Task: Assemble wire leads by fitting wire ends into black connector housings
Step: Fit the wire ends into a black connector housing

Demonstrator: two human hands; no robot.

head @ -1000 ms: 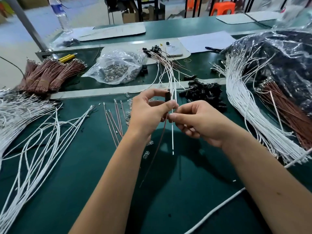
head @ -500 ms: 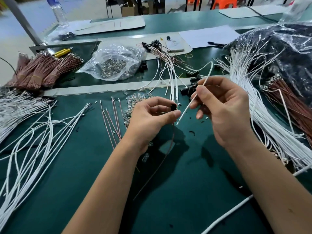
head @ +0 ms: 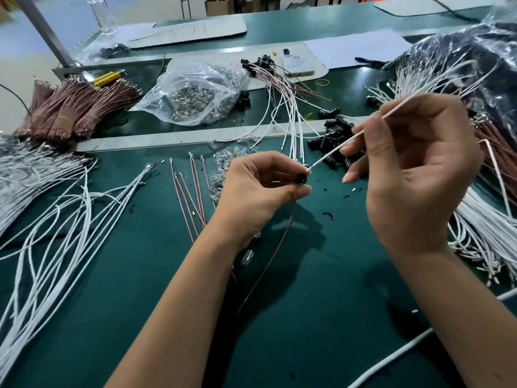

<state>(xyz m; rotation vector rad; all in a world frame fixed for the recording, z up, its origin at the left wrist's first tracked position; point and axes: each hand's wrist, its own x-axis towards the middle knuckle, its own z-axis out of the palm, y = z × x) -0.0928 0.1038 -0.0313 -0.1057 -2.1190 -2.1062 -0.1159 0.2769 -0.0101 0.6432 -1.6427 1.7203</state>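
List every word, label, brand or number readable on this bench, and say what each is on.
None can be read.
Water bottle: its label is too blurred to read.
White phone: no legible brand or marking.
White paper sheet: looks blank.
Clear plastic bag: no print visible.

Two bare hands are in view: the left hand (head: 257, 191) pinches one small black round connector housing (head: 301, 178), and the right hand (head: 414, 175) pinches one thin white wire (head: 363, 133). One thin brown wire (head: 275, 247) hangs from the housing. About five loose brown terminal-tipped wires (head: 193, 191) lie on the green mat, though overlap makes that count uncertain. There is one clear plastic bag of small metal parts (head: 193, 96), one white phone (head: 298, 61), one clear plastic bottle (head: 105, 15) and one yellow rubber band (head: 322, 82).
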